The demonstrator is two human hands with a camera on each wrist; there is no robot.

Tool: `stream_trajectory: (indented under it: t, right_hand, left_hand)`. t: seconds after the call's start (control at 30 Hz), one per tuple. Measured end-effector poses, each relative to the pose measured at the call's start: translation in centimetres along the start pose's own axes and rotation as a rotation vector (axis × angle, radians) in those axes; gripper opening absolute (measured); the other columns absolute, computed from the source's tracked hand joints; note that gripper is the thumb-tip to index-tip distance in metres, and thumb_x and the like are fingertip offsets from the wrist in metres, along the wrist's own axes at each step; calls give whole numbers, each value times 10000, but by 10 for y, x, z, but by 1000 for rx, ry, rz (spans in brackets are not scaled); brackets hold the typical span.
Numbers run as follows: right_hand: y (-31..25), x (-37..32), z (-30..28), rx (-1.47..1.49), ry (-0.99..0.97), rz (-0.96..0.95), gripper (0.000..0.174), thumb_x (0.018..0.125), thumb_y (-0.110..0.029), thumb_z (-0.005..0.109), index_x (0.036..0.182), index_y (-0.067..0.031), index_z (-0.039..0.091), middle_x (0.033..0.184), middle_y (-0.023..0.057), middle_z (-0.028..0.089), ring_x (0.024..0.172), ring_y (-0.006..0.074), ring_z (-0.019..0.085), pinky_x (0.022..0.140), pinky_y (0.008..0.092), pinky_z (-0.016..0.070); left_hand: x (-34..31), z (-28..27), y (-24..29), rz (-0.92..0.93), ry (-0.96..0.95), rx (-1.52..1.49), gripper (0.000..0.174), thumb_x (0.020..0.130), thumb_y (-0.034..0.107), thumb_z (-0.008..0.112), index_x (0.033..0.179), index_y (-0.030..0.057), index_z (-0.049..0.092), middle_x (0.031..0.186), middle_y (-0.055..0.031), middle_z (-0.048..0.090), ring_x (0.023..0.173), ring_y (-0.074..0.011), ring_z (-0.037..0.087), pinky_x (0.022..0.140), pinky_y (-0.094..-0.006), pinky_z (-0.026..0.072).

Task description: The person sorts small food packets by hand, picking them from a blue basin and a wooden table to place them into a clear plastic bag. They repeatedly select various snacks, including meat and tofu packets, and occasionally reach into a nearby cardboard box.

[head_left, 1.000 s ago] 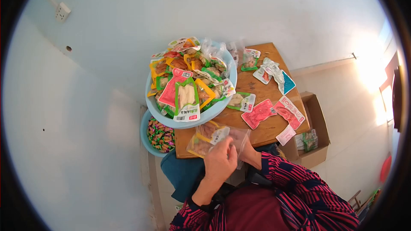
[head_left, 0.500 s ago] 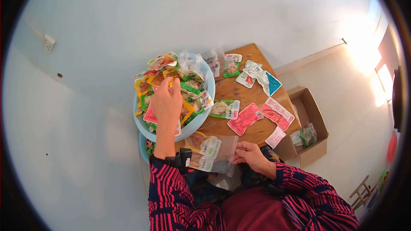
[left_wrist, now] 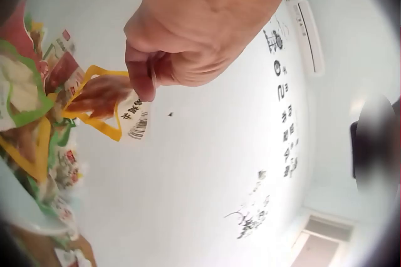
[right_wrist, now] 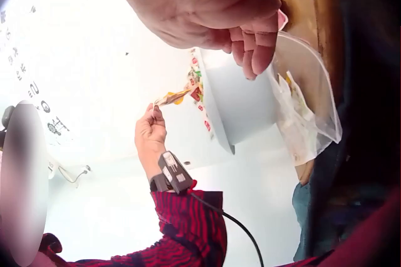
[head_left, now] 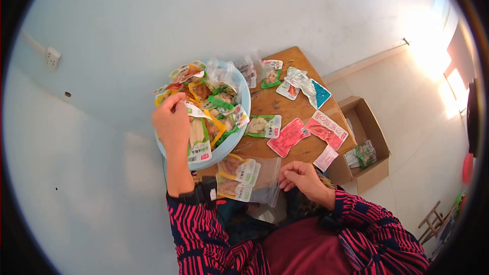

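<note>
My left hand [head_left: 170,122] is over the light blue basin [head_left: 244,117], pinching the printed end of a yellow-edged packet [left_wrist: 100,101] between thumb and finger, as the left wrist view shows. Heaped packets [head_left: 224,99] fill the basin. A clear bag [head_left: 266,181] holding yellow-edged packets [head_left: 237,175] lies at the table's near edge. Beside its right edge is my right hand [head_left: 305,183], fingers loosely bent; in the right wrist view these fingers [right_wrist: 260,51] hang near the bag's rim [right_wrist: 307,45], and whether they touch it I cannot tell.
Pink packets [head_left: 289,137], a green-edged packet [head_left: 264,126] and a blue-and-silver packet [head_left: 320,95] lie on the wooden table [head_left: 265,102]. An open cardboard box [head_left: 379,173] with packets inside stands to the right. A wall rises behind.
My left hand has gone from the bag to the basin and lifted a yellow-edged packet at its left side. My right hand, at the bag's right edge, has its fingers a little off it.
</note>
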State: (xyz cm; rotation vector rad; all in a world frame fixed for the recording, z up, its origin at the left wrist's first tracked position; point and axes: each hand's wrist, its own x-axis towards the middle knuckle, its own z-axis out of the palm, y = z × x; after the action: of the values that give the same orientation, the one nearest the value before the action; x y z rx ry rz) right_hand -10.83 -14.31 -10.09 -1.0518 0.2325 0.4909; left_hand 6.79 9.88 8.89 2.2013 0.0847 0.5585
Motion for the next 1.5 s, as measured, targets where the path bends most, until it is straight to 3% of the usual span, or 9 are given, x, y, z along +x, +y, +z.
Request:
stream_trajectory:
  t: [0.17, 0.3, 0.37, 0.53, 0.67, 0.97, 1.23, 1.33, 1.5]
  right_hand:
    - [-25, -16, 11, 25, -73, -176, 299, 1033, -237, 567, 1180, 18, 621, 1014, 117, 689, 840, 195, 697, 718, 307, 568]
    - [-48, -34, 44, 96, -283, -145, 473, 1033, -381, 561, 1304, 7, 583, 1135, 125, 679, 987, 199, 674, 841, 335, 548]
    - [-47, -34, 57, 82, -335, -352, 601, 1022, -462, 551, 1406, -1, 512, 1239, 118, 650, 1115, 188, 624, 955, 345, 501]
    - [-37, -39, 58, 179, -27, -352, 313, 1028, -115, 569, 1312, 14, 554, 1237, 80, 653, 1131, 166, 621, 999, 348, 485]
    - [-28, -45, 38, 411, -24, -207, 263, 1009, -79, 571, 1258, 4, 584, 1208, 100, 667, 1117, 202, 650, 978, 371, 514]
    - [-24, -51, 7, 298, 151, -204, 232, 983, -42, 599, 1207, 8, 635, 1119, 100, 705, 1008, 186, 696, 916, 364, 559]
    - [-21, -70, -40, 29, 325, -181, 256, 978, -62, 603, 1218, 18, 635, 1029, 96, 721, 845, 177, 721, 758, 315, 599]
    - [-16, -77, -43, -6, 323, -35, 245, 976, -72, 606, 1202, 14, 642, 1009, 97, 721, 807, 167, 718, 712, 310, 602]
    - [-17, -69, -26, 21, 230, 88, 184, 970, -41, 596, 1135, 19, 654, 1017, 104, 721, 818, 169, 713, 728, 331, 600]
  left_hand:
    - [-71, -21, 22, -120, 67, -426, 160, 936, 21, 639, 1041, -11, 756, 858, -59, 717, 743, -86, 638, 674, -245, 525]
    - [-146, -2, 8, 215, -6, -373, 139, 881, -8, 721, 1017, -28, 745, 883, -89, 731, 781, -119, 661, 705, -268, 541]
    - [-180, 2, 12, 254, -122, -304, 117, 859, -28, 742, 976, -36, 738, 926, -89, 729, 804, -144, 666, 736, -270, 527]
    - [-234, 19, 0, 221, -140, -439, 134, 823, -62, 747, 949, -16, 748, 856, -103, 725, 749, -159, 678, 673, -249, 514]
    - [-268, 34, -18, 163, -256, -500, 165, 809, -91, 727, 946, -3, 751, 807, -109, 713, 712, -170, 683, 629, -260, 511]
    - [-282, 46, -31, 168, -383, -497, 183, 835, -39, 720, 1014, 0, 708, 811, -128, 683, 688, -235, 675, 627, -306, 524]
    - [-287, 36, -53, 260, -440, 302, 496, 831, 384, 774, 1102, 30, 557, 851, -121, 601, 759, -324, 642, 587, -390, 532]
    - [-286, 42, -54, 304, -446, 439, 312, 876, 285, 711, 1013, 65, 538, 802, -83, 541, 697, -265, 636, 547, -335, 537]
    - [-290, 52, -70, 291, -445, 472, 230, 871, 183, 694, 957, 69, 514, 797, -120, 565, 724, -317, 644, 582, -394, 542]
